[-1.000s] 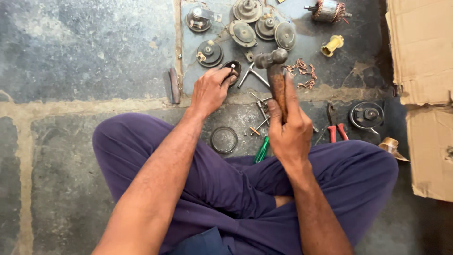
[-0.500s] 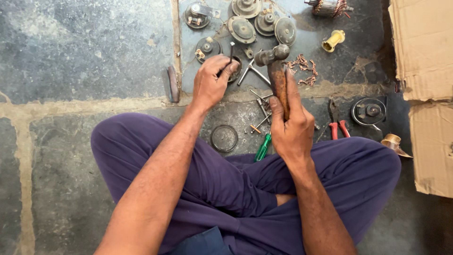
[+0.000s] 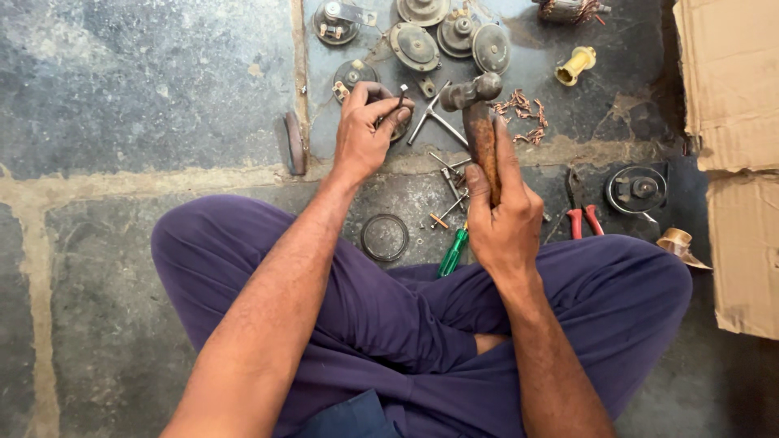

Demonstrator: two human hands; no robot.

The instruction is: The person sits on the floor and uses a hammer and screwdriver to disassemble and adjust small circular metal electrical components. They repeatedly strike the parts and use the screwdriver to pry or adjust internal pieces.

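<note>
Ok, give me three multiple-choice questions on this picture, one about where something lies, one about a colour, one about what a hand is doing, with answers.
1. Where does the screwdriver lie?
A. By the right hand's wrist
B. On the cardboard
C. Left of the left knee

2. What colour are the pliers' handles?
A. Blue
B. Red
C. Yellow

3. What does the right hand hold?
A. Nothing
B. A round lid
C. A hammer

Answers: 1 A, its green handle lies on the floor beside that wrist. 2 B, both handles show red. 3 C, the fingers wrap the wooden handle, head pointing away.
</note>
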